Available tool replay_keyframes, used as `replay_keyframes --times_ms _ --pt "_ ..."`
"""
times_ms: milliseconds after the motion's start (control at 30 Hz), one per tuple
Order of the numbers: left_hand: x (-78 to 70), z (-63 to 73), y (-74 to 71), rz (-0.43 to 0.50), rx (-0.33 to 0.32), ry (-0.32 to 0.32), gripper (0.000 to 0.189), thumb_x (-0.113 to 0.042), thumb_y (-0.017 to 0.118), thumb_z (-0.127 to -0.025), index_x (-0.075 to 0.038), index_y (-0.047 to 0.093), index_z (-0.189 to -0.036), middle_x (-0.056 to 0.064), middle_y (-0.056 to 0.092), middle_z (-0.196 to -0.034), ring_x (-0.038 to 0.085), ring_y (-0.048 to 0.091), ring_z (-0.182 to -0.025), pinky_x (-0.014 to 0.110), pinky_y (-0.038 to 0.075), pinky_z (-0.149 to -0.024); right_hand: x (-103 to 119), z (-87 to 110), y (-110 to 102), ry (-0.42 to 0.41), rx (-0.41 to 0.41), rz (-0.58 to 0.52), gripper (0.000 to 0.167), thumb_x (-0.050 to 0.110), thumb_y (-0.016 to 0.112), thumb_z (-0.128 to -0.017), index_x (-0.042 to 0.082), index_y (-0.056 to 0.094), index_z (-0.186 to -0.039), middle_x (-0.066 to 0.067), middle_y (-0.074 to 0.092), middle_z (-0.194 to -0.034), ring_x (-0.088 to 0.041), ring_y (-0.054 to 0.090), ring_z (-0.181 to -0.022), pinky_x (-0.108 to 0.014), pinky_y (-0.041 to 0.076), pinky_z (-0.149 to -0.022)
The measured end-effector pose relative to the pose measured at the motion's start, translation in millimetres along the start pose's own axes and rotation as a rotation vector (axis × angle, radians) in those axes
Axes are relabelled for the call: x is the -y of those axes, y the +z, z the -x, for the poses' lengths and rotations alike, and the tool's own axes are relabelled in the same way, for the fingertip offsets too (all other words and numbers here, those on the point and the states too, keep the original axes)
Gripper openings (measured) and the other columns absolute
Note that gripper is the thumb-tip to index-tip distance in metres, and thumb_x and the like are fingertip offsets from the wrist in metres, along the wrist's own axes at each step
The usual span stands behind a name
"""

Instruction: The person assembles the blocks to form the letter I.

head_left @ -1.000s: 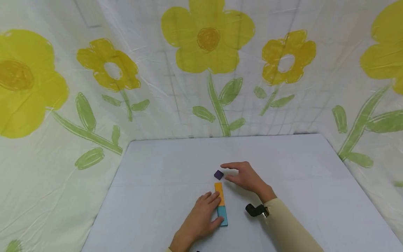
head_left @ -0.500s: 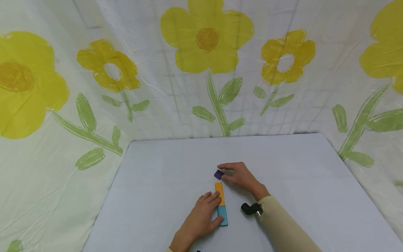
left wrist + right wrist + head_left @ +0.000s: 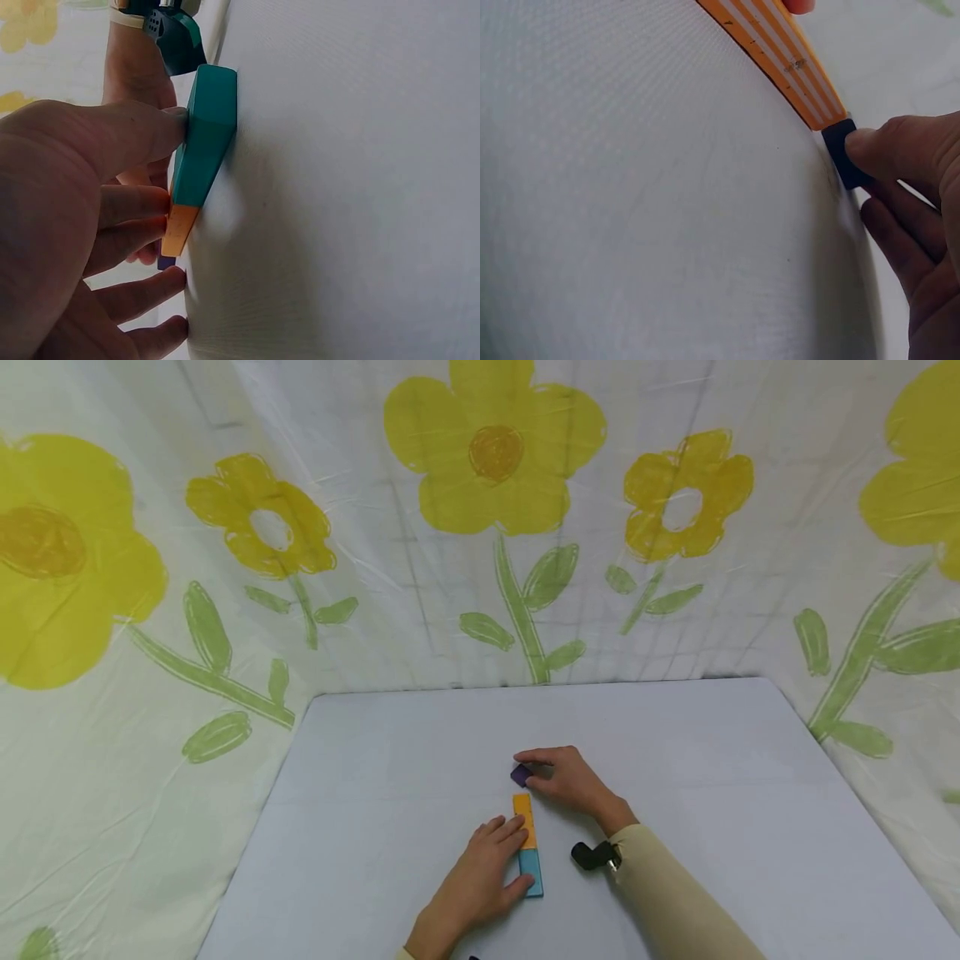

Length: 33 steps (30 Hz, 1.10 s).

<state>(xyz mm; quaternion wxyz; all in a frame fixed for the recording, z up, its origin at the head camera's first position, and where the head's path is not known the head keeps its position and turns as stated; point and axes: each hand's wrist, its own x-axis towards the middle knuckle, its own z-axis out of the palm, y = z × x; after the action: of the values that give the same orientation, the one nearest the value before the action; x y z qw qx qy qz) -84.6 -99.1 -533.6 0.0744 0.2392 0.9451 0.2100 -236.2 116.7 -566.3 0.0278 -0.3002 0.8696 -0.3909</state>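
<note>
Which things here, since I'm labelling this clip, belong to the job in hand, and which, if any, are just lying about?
Likely in the job:
purple block, pinched by the right hand
orange block and blue block, end to end, touched by the left hand

Likely just setting:
table, the work surface
flowered sheet behind it
black device at the right wrist

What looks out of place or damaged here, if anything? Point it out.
The purple block sits cornerwise, askew to the straight line of the orange block and blue block; the right hand pinches it. The orange block's striped side also carries a dark, scuffed-looking mark. Nothing looks spilled.
</note>
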Motion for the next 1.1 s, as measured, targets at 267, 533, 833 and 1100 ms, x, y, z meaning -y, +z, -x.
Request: replay_keyframes --times_ms 267,533,833,1100 --pt "0.8 -1.1 1.2 0.004 0.013 -0.014 0.061 -0.04 0.078 -0.101 -0.009 0.064 -0.152 0.004 0.056 -0.166 0.034 0.05 -0.155 0.06 0.044 -0.127 2.9 -0.4 0.3 0.018 0.007 -0.013 0.043 0.01 0.082 -0.097 0.014 0.076 -0.139 -0.002 0.078 -0.137 -0.023 0.074 -0.129 -0.048 0.059 -0.114" --pt "-0.3 -1.7 -0.4 0.018 0.042 -0.042 0.062 -0.04 0.078 -0.101 -0.009 0.064 -0.153 0.003 0.055 -0.167 0.034 0.049 -0.156 0.06 0.043 -0.128 3.6 -0.2 0.0 0.009 0.01 0.005 0.043 0.007 0.078 -0.098 0.013 0.075 -0.141 -0.003 0.077 -0.139 -0.024 0.072 -0.132 -0.05 0.057 -0.115" --pt "-0.1 0.0 -1.3 0.017 0.016 -0.018 0.061 -0.039 0.078 -0.101 -0.009 0.065 -0.152 0.004 0.057 -0.165 0.035 0.05 -0.154 0.061 0.044 -0.127 4.5 1.7 0.5 0.021 -0.012 0.014 0.04 0.009 0.081 -0.098 0.014 0.077 -0.138 -0.003 0.078 -0.137 -0.025 0.073 -0.13 -0.049 0.058 -0.115" --pt "-0.6 -1.7 -0.2 0.027 0.035 -0.04 0.061 -0.041 0.078 -0.101 -0.011 0.064 -0.153 0.002 0.056 -0.166 0.034 0.049 -0.156 0.06 0.042 -0.128 6.0 4.6 3.6 0.042 -0.056 0.012 0.039 0.011 0.083 -0.097 0.015 0.078 -0.135 -0.002 0.079 -0.134 -0.023 0.075 -0.126 -0.049 0.06 -0.111"
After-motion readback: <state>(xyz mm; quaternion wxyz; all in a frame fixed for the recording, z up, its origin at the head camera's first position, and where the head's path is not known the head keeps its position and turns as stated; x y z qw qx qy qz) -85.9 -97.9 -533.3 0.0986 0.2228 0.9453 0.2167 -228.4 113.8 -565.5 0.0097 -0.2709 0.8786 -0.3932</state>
